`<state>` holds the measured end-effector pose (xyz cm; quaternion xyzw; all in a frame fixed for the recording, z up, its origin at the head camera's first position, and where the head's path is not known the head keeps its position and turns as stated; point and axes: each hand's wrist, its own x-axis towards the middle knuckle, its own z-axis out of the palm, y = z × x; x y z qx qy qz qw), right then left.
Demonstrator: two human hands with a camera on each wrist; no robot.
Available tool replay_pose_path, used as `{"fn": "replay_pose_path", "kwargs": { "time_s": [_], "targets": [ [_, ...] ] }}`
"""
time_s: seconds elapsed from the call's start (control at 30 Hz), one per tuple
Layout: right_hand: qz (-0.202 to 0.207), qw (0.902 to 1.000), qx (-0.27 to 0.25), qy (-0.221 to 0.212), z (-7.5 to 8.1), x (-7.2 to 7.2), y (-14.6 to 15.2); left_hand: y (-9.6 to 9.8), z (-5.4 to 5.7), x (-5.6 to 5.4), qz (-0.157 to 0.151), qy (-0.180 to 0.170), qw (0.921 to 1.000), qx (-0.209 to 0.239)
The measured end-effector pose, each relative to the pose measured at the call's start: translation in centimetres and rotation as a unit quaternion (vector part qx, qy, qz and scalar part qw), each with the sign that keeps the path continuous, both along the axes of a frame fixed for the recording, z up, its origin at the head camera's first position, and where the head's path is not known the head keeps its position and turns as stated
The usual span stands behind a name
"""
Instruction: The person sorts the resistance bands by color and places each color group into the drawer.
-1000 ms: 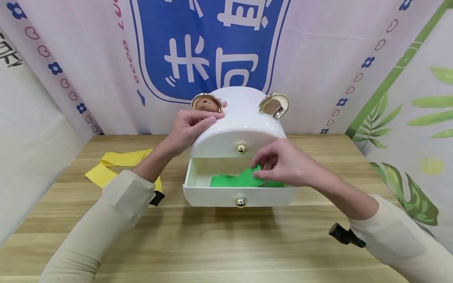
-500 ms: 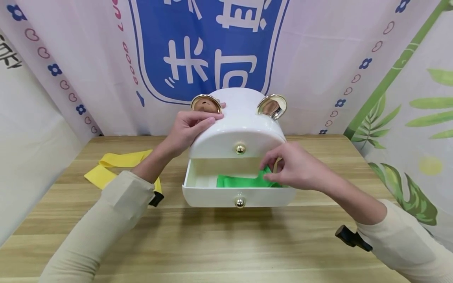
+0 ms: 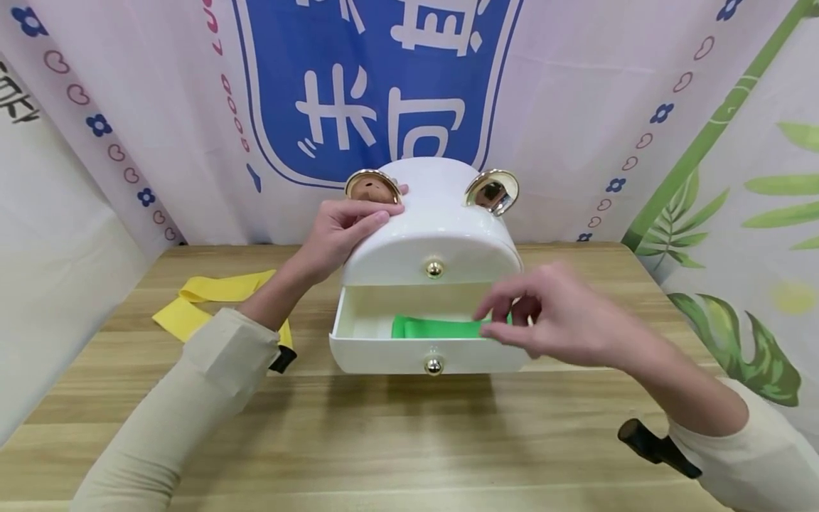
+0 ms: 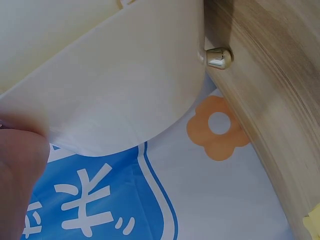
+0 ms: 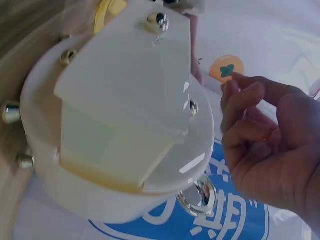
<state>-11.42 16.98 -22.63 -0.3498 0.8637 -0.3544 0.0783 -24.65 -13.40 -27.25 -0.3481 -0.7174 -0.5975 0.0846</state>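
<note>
A white two-drawer storage box with gold ears stands on the table, its lower drawer pulled out. Folded green cloth lies in that drawer. My left hand holds the box's upper left side by the gold ear, thumb in front and a fingertip showing past the ear. Part of that hand shows against the white wall in the left wrist view. Over the drawer's right end is my right hand, fingers loosely curled with nothing between them. The right wrist view shows the same hand beside the box.
A yellow cloth strip lies folded on the wooden table, left of the box and partly behind the left forearm. A printed curtain hangs close behind the box. Gold knobs stick out from the drawer fronts.
My right hand has drawn the green cloth's end to the right within the drawer, let go of it and shifted right. The left hand stays on the box.
</note>
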Motion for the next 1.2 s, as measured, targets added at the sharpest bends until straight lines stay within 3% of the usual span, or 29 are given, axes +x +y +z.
{"fn": "replay_pose_path", "kwargs": {
  "time_s": [0.13,0.23,0.43,0.67,1.2],
  "targets": [
    [0.078,0.9933,-0.015,-0.084,-1.4,0.8,-0.9,-0.1,0.0,0.0,0.0,0.001,1.0,0.001],
    [0.096,0.9876,0.007,-0.125,-3.1,1.2,-2.1,-0.2,-0.1,0.0,-0.001,0.003,1.0,0.002],
    [0.081,0.9946,0.01,-0.064,-6.7,1.2,-4.0,-0.2,0.0,0.0,-0.003,0.012,0.9999,0.001],
    [0.06,0.9976,-0.035,-0.009,-8.0,0.7,-4.5,-0.3,0.1,-0.2,-0.013,0.013,0.9998,0.007],
    [0.031,0.9954,-0.081,-0.042,-8.6,-4.5,-4.6,0.0,0.0,-0.2,-0.004,0.007,1.0,-0.001]
  ]
}}
